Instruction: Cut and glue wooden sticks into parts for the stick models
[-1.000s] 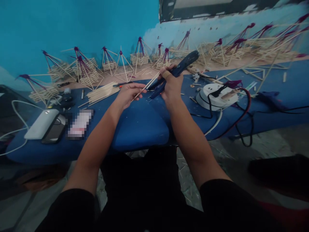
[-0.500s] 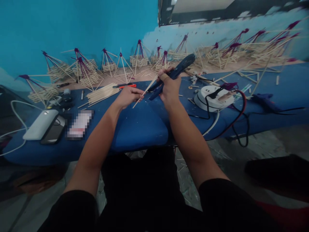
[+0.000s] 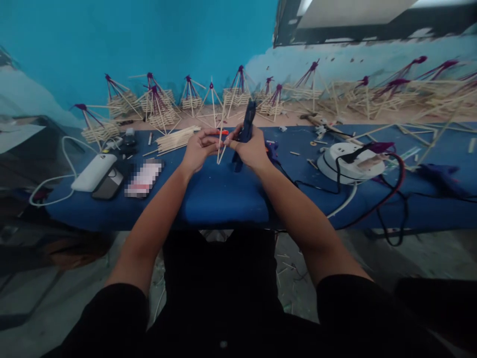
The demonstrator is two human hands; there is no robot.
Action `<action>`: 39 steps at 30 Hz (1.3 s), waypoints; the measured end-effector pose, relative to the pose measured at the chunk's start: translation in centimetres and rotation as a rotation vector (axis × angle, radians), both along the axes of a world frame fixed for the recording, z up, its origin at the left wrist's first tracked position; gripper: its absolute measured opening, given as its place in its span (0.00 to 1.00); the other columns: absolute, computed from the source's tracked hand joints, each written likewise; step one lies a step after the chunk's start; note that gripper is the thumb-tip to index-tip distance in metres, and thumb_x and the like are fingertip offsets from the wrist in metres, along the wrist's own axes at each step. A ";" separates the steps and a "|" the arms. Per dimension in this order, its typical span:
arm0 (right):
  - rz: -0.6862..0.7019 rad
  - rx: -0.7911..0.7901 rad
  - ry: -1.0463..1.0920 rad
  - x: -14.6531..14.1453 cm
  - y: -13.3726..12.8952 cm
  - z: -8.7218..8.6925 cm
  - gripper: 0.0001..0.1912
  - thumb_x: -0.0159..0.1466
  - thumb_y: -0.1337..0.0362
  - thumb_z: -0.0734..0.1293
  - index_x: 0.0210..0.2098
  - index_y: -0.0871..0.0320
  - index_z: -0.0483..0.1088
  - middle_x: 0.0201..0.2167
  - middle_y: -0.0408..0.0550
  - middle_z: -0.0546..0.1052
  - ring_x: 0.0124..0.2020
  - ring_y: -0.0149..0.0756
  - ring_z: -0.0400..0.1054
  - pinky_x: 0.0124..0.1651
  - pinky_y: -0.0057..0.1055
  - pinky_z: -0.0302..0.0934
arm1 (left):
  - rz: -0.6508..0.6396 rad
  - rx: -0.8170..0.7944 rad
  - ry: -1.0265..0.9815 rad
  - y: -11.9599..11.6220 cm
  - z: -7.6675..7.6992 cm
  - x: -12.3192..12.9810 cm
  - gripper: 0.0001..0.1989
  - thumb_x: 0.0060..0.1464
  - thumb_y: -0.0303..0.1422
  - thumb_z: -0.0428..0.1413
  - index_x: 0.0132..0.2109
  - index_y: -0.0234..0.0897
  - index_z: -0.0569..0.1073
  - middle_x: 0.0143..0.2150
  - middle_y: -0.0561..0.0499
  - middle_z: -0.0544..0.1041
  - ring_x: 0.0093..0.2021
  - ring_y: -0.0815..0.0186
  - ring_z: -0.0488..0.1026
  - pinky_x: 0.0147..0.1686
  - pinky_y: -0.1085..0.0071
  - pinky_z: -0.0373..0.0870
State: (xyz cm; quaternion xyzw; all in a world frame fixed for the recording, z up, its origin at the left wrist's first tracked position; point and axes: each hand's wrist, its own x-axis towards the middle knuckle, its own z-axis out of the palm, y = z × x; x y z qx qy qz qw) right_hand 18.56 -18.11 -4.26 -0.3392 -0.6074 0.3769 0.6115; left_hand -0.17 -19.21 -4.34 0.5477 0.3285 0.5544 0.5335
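My left hand (image 3: 201, 149) is closed, its thumb and fingers pinching a thin wooden stick (image 3: 222, 122) that stands nearly upright. A second thin stick (image 3: 223, 155) meets it near the lower end in a narrow V. My right hand (image 3: 250, 148) is wrapped round a dark blue tool (image 3: 246, 124) shaped like a stapler, its upper end pointing away from me. The right thumb and fingertips also reach the sticks, touching or nearly touching the left fingertips. The palm hides the tool's middle. Left of the hands lies a bundle of loose sticks (image 3: 175, 140).
Several stick frames with purple tops (image 3: 160, 107) line the back of the blue table (image 3: 227, 206). A white round power strip (image 3: 350, 161) with cables stands right. Left are a phone (image 3: 144, 179), a white power bank (image 3: 95, 172) and a dark phone (image 3: 108, 183).
The view has swung left. The stick has turned from slanted to nearly upright, and a second stick now shows beside it. My hands have come together, and the dark blue tool is steeper.
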 end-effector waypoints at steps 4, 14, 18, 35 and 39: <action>0.023 -0.037 -0.067 -0.2 -0.3 -0.2 0.28 0.48 0.57 0.86 0.37 0.51 0.67 0.31 0.39 0.78 0.37 0.38 0.78 0.49 0.42 0.80 | 0.038 -0.003 0.052 -0.5 -0.4 0.0 0.30 0.47 0.28 0.75 0.57 0.40 0.76 0.38 0.52 0.85 0.40 0.63 0.84 0.45 0.64 0.84; 0.054 -0.122 -0.130 -0.3 -0.9 0.2 0.30 0.48 0.64 0.87 0.38 0.50 0.65 0.34 0.42 0.77 0.44 0.45 0.82 0.50 0.45 0.82 | 0.041 -0.013 0.121 -0.4 -0.9 0.2 0.35 0.44 0.28 0.77 0.59 0.35 0.77 0.35 0.52 0.83 0.39 0.60 0.85 0.46 0.60 0.86; 0.090 -0.129 -0.143 -0.4 -0.9 0.2 0.28 0.49 0.67 0.84 0.37 0.50 0.64 0.32 0.40 0.77 0.40 0.41 0.80 0.46 0.42 0.80 | 0.042 -0.028 0.142 -0.6 -0.7 0.2 0.34 0.44 0.27 0.77 0.59 0.34 0.78 0.34 0.54 0.82 0.37 0.61 0.85 0.46 0.60 0.86; 0.171 -0.154 -0.124 0.1 -1.0 0.5 0.32 0.50 0.63 0.87 0.41 0.50 0.63 0.34 0.40 0.76 0.38 0.38 0.76 0.44 0.43 0.81 | -0.088 -0.011 0.139 0.2 -1.4 -0.3 0.33 0.48 0.24 0.74 0.61 0.34 0.77 0.37 0.50 0.87 0.39 0.61 0.88 0.47 0.63 0.86; 0.169 -0.152 -0.129 0.2 -1.0 0.6 0.32 0.50 0.61 0.87 0.42 0.50 0.65 0.34 0.40 0.77 0.37 0.38 0.75 0.43 0.42 0.81 | -0.094 -0.022 0.158 0.2 -1.3 -0.4 0.35 0.47 0.26 0.75 0.62 0.34 0.75 0.38 0.49 0.87 0.41 0.60 0.88 0.49 0.62 0.86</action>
